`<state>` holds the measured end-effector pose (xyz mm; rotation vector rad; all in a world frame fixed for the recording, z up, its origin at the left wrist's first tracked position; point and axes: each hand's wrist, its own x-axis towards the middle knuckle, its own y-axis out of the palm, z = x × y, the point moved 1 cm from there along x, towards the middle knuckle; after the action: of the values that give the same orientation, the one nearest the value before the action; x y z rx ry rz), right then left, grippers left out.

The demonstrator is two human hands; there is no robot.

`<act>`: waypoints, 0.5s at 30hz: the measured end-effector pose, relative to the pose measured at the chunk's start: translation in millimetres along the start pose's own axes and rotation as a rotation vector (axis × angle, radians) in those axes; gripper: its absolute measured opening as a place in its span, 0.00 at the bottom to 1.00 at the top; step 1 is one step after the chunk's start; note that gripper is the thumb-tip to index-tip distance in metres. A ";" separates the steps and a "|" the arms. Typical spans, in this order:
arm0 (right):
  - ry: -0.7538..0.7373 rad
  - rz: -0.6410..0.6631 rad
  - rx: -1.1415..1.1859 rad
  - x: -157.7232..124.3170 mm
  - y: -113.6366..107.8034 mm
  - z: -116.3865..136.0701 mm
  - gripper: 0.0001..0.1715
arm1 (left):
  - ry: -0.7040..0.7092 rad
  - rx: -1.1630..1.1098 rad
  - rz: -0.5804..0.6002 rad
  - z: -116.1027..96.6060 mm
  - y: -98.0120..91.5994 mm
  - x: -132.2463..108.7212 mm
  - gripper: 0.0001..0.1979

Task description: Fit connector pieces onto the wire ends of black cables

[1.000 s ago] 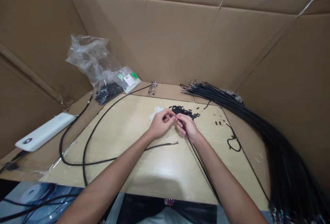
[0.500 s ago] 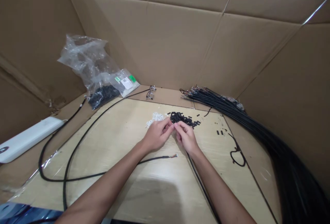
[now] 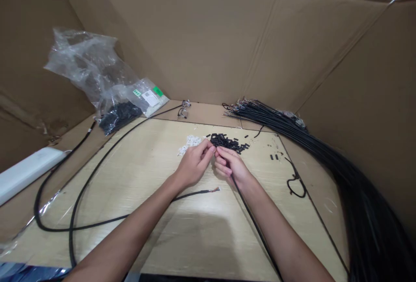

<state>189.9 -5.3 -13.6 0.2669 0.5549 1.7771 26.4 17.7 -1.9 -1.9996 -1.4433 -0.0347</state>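
My right hand (image 3: 234, 166) is closed around the end of a black cable (image 3: 249, 213), which runs down beside my right forearm. Thumb and forefinger of my left hand (image 3: 194, 161) are pinched together at the right fingertips; the fingers hide whatever small piece or wire is between them. Just beyond the hands lie a heap of short black sleeves (image 3: 227, 142) and a heap of small white connectors (image 3: 187, 144). Another black cable (image 3: 195, 193) passes under my left forearm, its coloured wire ends lying on the board below my hands.
A thick bundle of black cables (image 3: 325, 160) curves along the right side. Clear plastic bags (image 3: 94, 72), one with black pieces, lean at the back left. A white long case (image 3: 30, 173) lies left. Glasses (image 3: 183, 108) sit at the back; cardboard walls (image 3: 201, 39) surround the board.
The whole view has shifted slightly, moving the scene left and up. My hands stay together at the fingertips; the right hand has turned a little, showing more of its curled fingers.
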 end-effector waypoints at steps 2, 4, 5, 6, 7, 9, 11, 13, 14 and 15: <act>0.029 0.021 0.043 0.7 -0.7 1.6 0.22 | 0.015 -0.005 0.010 0.3 0.7 1.1 0.15; 0.067 0.049 0.065 0.4 -2.2 4.0 0.20 | 0.023 -0.007 0.016 0.9 0.6 1.9 0.16; 0.088 0.064 0.068 -0.1 -2.9 5.3 0.19 | 0.027 -0.011 0.018 1.0 0.2 2.0 0.17; 0.109 0.078 0.066 -0.9 -3.5 6.7 0.18 | 0.030 -0.015 0.019 1.1 -0.4 2.1 0.17; 0.127 0.090 0.058 -1.7 -3.8 8.0 0.17 | 0.035 -0.020 0.021 0.9 -1.1 2.1 0.17; 0.144 0.101 0.030 -3.2 -3.3 9.7 0.16 | 0.046 -0.023 0.022 0.4 -2.6 2.2 0.18; 0.130 0.089 -0.013 -3.8 -1.5 9.6 0.17 | 0.055 -0.013 0.017 0.0 -3.8 2.6 0.18; 0.081 0.054 -0.070 -3.6 0.8 7.8 0.20 | 0.058 0.013 0.001 0.0 -4.3 3.1 0.18; 0.047 0.029 -0.105 -3.3 1.8 6.6 0.21 | 0.056 0.029 -0.009 0.2 -4.3 3.3 0.17; 0.009 0.001 -0.144 -3.1 2.6 5.1 0.22 | 0.053 0.046 -0.019 0.5 -4.2 3.4 0.17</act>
<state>191.0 -7.5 -7.6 0.1600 0.4308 1.8106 24.0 21.5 1.0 -1.9342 -1.4170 -0.0616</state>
